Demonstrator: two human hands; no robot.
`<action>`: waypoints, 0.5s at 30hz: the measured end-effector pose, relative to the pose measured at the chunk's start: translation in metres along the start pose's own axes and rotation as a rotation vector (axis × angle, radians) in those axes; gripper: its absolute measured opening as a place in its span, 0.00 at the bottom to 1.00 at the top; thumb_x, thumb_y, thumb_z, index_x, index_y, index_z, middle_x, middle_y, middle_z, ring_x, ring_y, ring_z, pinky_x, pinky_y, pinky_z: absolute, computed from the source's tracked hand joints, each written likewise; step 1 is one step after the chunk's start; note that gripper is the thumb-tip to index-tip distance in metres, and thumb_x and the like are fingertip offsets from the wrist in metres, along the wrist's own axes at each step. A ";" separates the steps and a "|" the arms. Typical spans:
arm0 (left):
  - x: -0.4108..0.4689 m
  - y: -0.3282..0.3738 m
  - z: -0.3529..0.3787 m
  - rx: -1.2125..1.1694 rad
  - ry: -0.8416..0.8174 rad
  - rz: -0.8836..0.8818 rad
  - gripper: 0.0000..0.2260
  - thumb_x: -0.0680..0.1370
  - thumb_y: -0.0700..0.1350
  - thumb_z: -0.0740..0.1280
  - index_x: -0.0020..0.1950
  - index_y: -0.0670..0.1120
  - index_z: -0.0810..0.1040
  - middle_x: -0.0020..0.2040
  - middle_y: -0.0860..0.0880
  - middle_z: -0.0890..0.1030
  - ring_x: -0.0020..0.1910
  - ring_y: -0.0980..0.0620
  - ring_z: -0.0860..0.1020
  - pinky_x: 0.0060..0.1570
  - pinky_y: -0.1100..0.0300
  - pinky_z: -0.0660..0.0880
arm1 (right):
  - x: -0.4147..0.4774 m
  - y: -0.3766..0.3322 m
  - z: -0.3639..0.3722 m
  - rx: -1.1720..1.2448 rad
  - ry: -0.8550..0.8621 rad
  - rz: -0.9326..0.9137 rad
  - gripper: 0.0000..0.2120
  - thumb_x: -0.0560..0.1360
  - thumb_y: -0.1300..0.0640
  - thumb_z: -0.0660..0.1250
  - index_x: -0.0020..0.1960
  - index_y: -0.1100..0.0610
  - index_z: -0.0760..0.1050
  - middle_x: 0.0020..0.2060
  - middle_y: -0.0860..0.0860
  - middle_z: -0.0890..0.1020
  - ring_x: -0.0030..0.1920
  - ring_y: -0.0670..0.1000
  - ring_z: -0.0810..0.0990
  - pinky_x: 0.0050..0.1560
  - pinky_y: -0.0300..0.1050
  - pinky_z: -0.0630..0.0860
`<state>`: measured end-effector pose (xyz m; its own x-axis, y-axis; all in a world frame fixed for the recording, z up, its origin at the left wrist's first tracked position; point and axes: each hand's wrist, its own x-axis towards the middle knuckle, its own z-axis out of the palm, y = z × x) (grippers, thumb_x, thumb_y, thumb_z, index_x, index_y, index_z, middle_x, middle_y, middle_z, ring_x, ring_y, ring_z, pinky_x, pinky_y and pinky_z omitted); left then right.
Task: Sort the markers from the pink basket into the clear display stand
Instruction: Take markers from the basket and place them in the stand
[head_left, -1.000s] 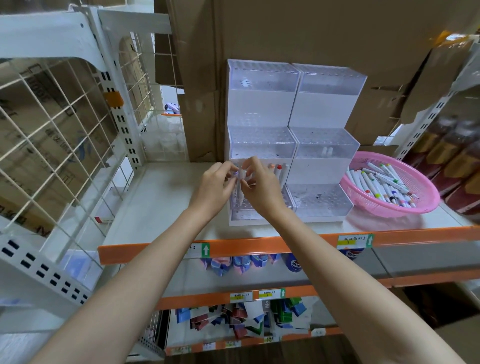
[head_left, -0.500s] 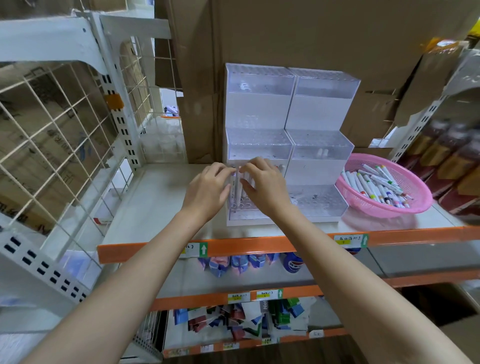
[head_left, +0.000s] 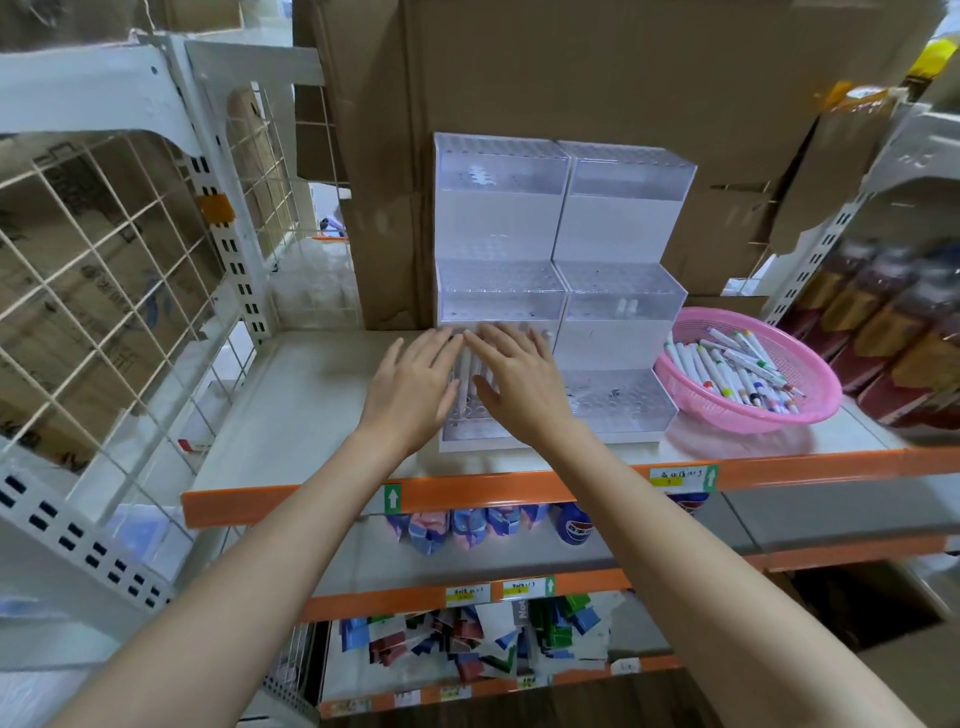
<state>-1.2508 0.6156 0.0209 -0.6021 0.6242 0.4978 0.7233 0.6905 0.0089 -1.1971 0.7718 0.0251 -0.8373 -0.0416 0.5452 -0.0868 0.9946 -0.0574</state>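
Left grip (head_left: 410, 387) and right grip (head_left: 522, 382) spread flat over upright markers (head_left: 465, 371).

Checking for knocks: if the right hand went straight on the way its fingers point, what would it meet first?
Probably the middle step of the clear stand, just beyond the right hand; depth is unclear.

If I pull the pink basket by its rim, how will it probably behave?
The pink basket looks like thin mesh plastic, so the rim may flex. It is shallow and wide, so tipping seems unlikely. The loose markers lie piled inside and would probably roll and shift.
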 end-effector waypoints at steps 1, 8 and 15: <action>0.003 0.003 -0.001 0.001 0.022 -0.001 0.24 0.76 0.45 0.67 0.71 0.42 0.69 0.69 0.44 0.72 0.68 0.46 0.71 0.66 0.45 0.65 | 0.000 0.002 -0.002 0.009 -0.004 0.003 0.27 0.72 0.57 0.72 0.70 0.55 0.71 0.66 0.54 0.76 0.68 0.56 0.72 0.70 0.59 0.62; 0.039 0.061 0.000 -0.004 0.019 0.074 0.22 0.78 0.51 0.59 0.70 0.42 0.70 0.68 0.45 0.74 0.67 0.45 0.71 0.66 0.47 0.65 | -0.020 0.056 -0.029 0.013 -0.014 0.093 0.26 0.73 0.56 0.71 0.70 0.56 0.71 0.66 0.55 0.75 0.67 0.58 0.72 0.69 0.57 0.63; 0.079 0.154 0.029 -0.089 -0.072 0.162 0.25 0.78 0.52 0.62 0.73 0.43 0.67 0.69 0.43 0.73 0.68 0.44 0.70 0.67 0.46 0.62 | -0.069 0.152 -0.067 -0.024 -0.062 0.252 0.25 0.73 0.55 0.69 0.70 0.55 0.70 0.63 0.56 0.77 0.60 0.61 0.76 0.61 0.56 0.70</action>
<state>-1.1972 0.7817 0.0366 -0.4953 0.7514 0.4360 0.8379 0.5457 0.0115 -1.1166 0.9322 0.0346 -0.8622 0.2024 0.4643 0.1407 0.9763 -0.1644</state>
